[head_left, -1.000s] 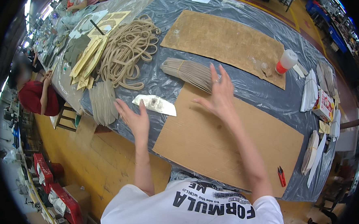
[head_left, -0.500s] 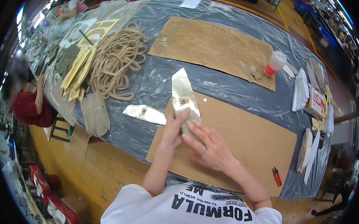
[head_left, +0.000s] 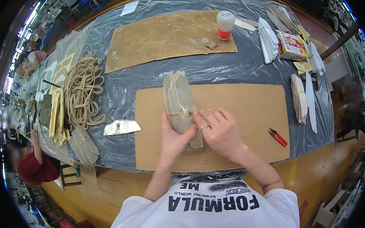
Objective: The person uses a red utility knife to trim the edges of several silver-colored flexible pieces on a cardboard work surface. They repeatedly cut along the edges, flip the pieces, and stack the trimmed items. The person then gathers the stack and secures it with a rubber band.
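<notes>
A bundle of flat, elongated grey-beige pieces [head_left: 179,89] stands tilted over the cardboard sheet [head_left: 249,105]. Round its middle runs a thin yellow band [head_left: 176,113]. My left hand [head_left: 173,139] grips the bundle from the left and below, thumb across its lower part. At the bundle's right edge, the fingers of my right hand [head_left: 219,130] pinch the yellow band; the fingertips partly hide it. A shiny pale-gold piece with a small dark hole [head_left: 122,127] lies left of my left hand. Red-handled thread snips [head_left: 277,137] rest on the cardboard's right side.
A second, stained cardboard sheet [head_left: 161,38] lies farther back, with a red-and-white bottle [head_left: 224,25] on it. Coiled beige cord [head_left: 84,90] and another stack of pieces [head_left: 84,145] sit left. Stacked pieces [head_left: 299,98] and a box [head_left: 292,46] line the right. Someone in red [head_left: 39,166] sits left.
The bundle has turned from its shiny face to show its layered edges and the band. My right fingers have moved onto the band. The whole view has shifted.
</notes>
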Action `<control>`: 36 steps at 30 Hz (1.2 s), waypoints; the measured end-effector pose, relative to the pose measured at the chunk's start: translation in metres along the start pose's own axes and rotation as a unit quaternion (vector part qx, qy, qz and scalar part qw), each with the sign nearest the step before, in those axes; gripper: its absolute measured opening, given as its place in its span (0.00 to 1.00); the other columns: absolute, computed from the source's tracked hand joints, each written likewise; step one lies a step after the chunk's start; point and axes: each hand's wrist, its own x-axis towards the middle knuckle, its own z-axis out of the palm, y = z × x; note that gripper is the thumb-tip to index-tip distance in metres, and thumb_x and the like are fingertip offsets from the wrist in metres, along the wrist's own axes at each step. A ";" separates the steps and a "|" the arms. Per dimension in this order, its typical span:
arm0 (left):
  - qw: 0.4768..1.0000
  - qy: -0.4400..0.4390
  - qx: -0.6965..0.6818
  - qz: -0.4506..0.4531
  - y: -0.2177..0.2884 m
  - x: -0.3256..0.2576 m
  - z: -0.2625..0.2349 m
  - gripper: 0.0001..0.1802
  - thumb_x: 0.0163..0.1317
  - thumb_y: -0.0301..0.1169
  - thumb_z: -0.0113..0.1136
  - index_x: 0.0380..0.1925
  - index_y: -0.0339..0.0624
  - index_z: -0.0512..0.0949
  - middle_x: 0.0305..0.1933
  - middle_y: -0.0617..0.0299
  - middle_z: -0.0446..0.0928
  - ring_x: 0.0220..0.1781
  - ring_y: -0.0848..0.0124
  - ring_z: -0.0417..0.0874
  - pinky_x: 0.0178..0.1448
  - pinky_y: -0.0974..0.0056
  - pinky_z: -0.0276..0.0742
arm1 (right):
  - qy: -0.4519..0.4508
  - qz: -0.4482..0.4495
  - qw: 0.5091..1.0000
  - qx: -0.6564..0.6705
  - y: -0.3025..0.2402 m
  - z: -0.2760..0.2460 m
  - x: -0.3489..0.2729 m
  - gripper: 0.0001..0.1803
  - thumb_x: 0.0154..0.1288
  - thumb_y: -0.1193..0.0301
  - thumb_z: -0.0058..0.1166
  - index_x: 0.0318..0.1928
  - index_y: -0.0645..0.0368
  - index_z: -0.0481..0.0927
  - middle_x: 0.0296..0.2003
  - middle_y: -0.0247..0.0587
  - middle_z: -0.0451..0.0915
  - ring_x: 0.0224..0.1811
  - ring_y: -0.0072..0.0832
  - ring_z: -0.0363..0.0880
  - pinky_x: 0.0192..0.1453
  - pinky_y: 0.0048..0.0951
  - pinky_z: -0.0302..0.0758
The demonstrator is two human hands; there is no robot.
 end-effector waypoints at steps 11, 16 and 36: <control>0.987 0.057 0.140 0.053 -0.022 -0.004 0.001 0.45 0.49 0.28 0.76 0.65 0.34 0.63 0.57 0.51 0.75 0.58 0.63 0.77 0.62 0.60 0.75 | -0.035 0.021 0.999 0.012 0.009 0.011 -0.007 0.14 0.59 0.68 0.56 0.43 0.63 0.79 0.43 0.44 0.77 0.47 0.36 0.76 0.56 0.38 0.73; 0.995 -0.024 0.072 -0.072 -0.020 0.001 -0.023 0.46 0.47 0.26 0.75 0.67 0.35 0.64 0.59 0.51 0.74 0.60 0.62 0.76 0.64 0.57 0.73 | -0.063 0.141 0.788 0.596 0.023 0.014 -0.019 0.14 0.76 0.62 0.49 0.37 0.58 0.78 0.34 0.39 0.77 0.40 0.31 0.75 0.52 0.31 0.71; 0.977 -0.186 -0.106 -0.020 -0.048 -0.010 -0.012 0.45 0.53 0.33 0.77 0.67 0.35 0.63 0.61 0.55 0.74 0.62 0.64 0.78 0.64 0.59 0.76 | 0.077 0.399 0.828 0.387 0.011 0.013 -0.037 0.30 0.54 0.54 0.74 0.49 0.63 0.83 0.28 0.36 0.82 0.23 0.17 0.73 0.28 0.25 0.72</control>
